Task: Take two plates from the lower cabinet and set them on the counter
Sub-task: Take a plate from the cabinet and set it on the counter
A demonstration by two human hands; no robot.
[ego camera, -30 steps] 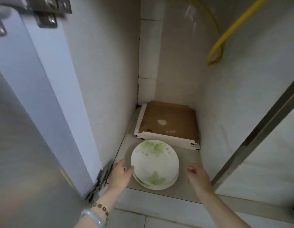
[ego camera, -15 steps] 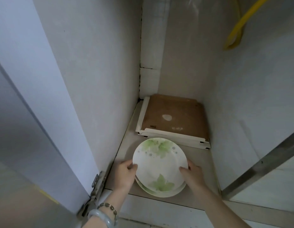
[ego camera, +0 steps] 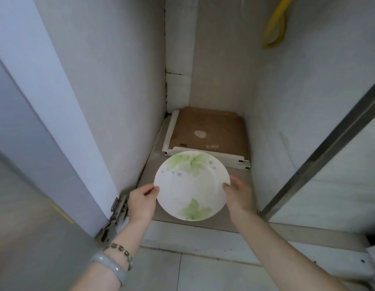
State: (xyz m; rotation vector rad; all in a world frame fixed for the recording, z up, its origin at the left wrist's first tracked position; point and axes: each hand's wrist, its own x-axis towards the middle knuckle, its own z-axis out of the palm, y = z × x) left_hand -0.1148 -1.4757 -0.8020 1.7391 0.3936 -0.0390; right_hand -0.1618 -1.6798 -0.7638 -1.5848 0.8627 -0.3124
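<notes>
Glazed white plate (ego camera: 191, 184), held at the mouth of the cabinet (ego camera: 123, 80), is pinched only at opposite rim edges by left hand (ego camera: 141, 201) and right hand (ego camera: 238, 193); such a shallow grip could slip, dropping it onto the floor (ego camera: 242, 179).

Between the left hand (ego camera: 141, 201) and the right hand (ego camera: 238, 194) I see a white plate (ego camera: 191, 185) printed with pale green leaves and a few tiny grey flowers. Beyond the hands lies a brown board (ego camera: 209, 131) framed in white, and a yellow hose (ego camera: 274, 32) hangs high above the right hand. The left wrist wears a pale grey-green bangle (ego camera: 111, 267) and a bracelet (ego camera: 121, 250) of brownish beads.
</notes>
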